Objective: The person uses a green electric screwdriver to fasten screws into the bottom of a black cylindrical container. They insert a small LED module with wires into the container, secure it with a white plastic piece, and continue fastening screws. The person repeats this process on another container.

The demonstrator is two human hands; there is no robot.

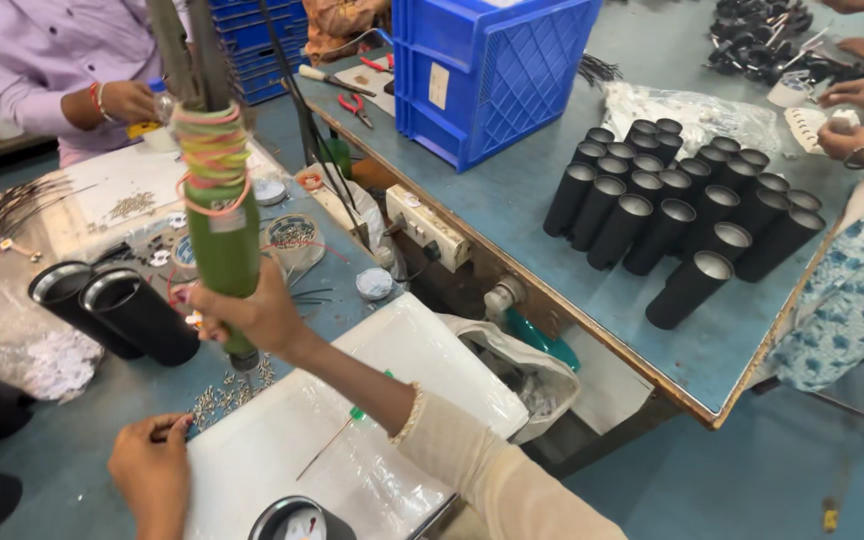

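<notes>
Head view: right hand (252, 315) clamps the green, band-wrapped powered screwdriver (220, 215) upright, bit at six o'clock above small silver screws (227, 392), left hand (152, 465) pinching some.

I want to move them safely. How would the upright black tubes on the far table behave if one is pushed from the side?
The black tubes are tall, narrow and stand close together, so one would probably tip and knock its neighbours. Being round, a fallen one would likely roll. They look hollow, so perhaps light.

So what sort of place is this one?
Probably a small assembly workshop: rows of black cylindrical metal housings on a shared blue-grey worktable, a blue plastic parts crate, several people working by hand.
</notes>
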